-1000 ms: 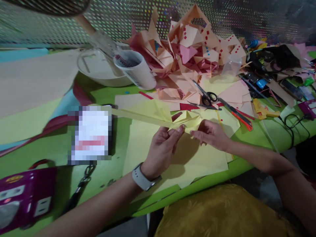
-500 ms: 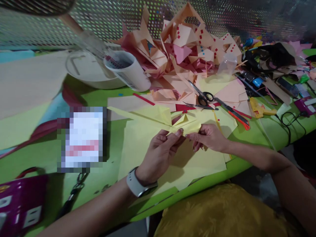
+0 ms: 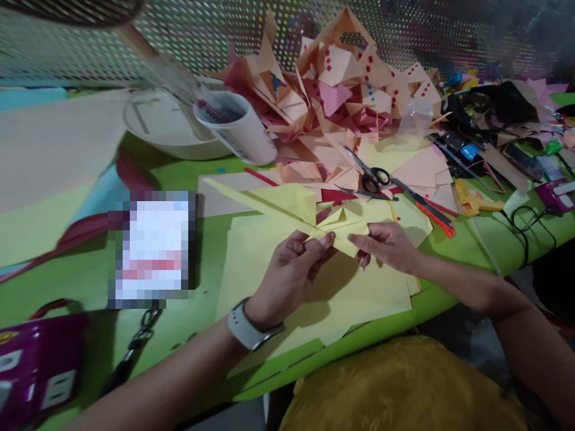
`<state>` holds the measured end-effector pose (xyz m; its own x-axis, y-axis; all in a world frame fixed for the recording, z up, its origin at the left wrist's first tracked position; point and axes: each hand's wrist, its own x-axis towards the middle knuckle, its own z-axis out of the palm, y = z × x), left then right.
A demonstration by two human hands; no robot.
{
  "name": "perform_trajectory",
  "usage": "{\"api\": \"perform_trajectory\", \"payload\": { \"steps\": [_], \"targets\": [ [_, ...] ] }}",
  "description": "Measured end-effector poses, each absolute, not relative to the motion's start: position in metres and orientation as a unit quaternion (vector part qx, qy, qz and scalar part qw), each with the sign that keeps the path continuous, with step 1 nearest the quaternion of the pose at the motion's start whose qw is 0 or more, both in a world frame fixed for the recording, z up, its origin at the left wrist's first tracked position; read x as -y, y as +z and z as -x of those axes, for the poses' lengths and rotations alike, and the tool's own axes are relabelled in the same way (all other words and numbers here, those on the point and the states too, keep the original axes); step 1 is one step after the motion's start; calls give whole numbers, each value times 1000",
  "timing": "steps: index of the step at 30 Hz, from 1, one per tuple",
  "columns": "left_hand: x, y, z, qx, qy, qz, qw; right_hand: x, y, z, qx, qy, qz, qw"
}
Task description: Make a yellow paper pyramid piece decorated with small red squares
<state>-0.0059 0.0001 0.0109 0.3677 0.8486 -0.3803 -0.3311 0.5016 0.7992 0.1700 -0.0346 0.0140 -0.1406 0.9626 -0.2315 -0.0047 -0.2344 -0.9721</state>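
In the head view, the left hand [image 3: 290,275] is pinching the folded yellow paper [image 3: 344,230] between thumb and fingers. The right hand [image 3: 390,245] is pinching the same paper at its other side. The paper is staying up over the flat yellow sheets [image 3: 265,263] (they are lying on the green table [image 3: 188,323]). The black-handled scissors [image 3: 375,178] are lying just past the paper, and the yellow glue gun [image 3: 474,199] is resting farther right.

Dim light, soft shadows beneath folded yellow paper [image 3: 350,234], pixelated bright rectangle [image 3: 155,245], murky upper right, stretched edges
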Motion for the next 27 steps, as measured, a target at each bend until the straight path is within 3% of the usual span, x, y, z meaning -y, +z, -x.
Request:
{"api": "perform_trajectory", "payload": {
  "steps": [18,27],
  "targets": [
    [11,7,2,-340,378,-452,733,39,4,-168,555,469,560,397],
    [8,9,1,-311,347,-480,744,39,2,-166,526,523,528,412]
  ]
}}
